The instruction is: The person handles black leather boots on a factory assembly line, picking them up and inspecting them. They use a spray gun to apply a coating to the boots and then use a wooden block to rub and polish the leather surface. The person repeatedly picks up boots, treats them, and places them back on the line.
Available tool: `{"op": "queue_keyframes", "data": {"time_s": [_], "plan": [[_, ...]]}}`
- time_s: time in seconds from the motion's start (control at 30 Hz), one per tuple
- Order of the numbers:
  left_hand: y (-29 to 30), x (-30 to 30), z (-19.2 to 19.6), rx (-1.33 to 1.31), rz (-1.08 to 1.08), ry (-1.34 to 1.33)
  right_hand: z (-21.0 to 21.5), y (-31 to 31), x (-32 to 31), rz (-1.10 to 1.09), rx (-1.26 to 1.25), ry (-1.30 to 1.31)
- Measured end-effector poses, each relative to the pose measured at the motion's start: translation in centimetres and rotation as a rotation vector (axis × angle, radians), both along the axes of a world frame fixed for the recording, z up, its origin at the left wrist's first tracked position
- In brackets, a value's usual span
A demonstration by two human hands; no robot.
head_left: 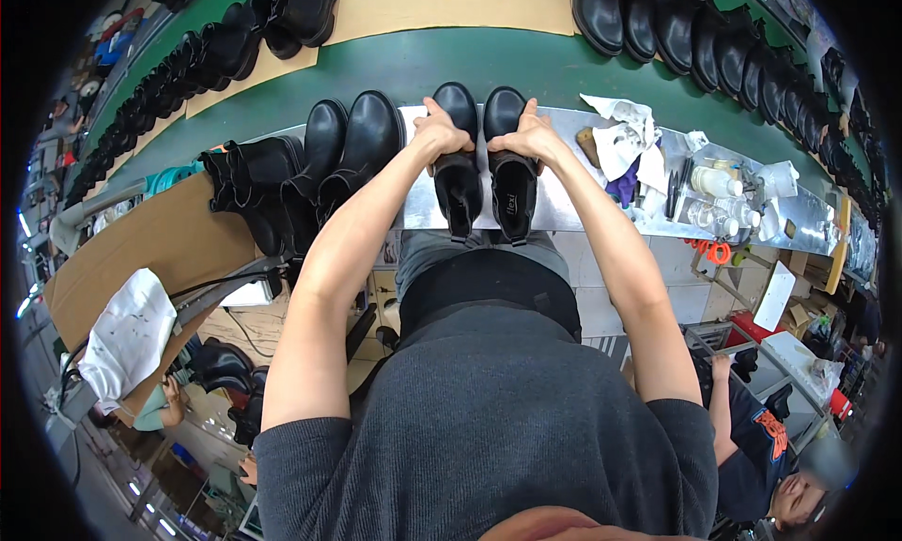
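Note:
Two black ankle boots stand side by side on the metal worktop (pixel 413 198), toes pointing away from me. My left hand (pixel 438 132) is closed around the left boot (pixel 458 186), fingers over its instep. The right boot (pixel 513 193) is held the same way by my right hand (pixel 528 135), with the thumb across the front of the ankle. Both boot openings face me, and a light mark shows on the insole of the right one. Just left of my left hand, more black boots (pixel 373 132) rest on the worktop.
Right of my hands lie white rags (pixel 620 146), a purple cloth (pixel 623 186) and several clear bottles (pixel 719 184). Beyond, a green conveyor (pixel 423 62) carries rows of black boots (pixel 676 24). A cardboard sheet (pixel 141 245) leans at left. A person (pixel 752 428) is behind, lower right.

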State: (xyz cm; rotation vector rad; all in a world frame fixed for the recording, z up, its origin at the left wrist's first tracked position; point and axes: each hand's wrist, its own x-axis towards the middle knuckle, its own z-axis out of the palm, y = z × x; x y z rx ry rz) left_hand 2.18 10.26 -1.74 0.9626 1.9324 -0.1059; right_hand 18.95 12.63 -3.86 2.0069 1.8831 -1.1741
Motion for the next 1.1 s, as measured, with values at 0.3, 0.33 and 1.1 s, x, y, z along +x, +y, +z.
{"op": "queue_keyframes", "data": {"time_s": [0.3,0.33,1.1], "plan": [[-6.0,-3.3,9.5,0.071,0.299,-0.696,9.3,-4.8,6.2,-0.322,-0.326,0.887],[-6.8,-3.2,10.5,0.054,0.292,-0.707,10.1,-5.5,6.4,-0.306,-0.331,0.909],[-7.6,-2.7,11.6,0.108,0.481,-1.826,14.6,-4.3,6.8,-0.441,-0.74,1.661]]}}
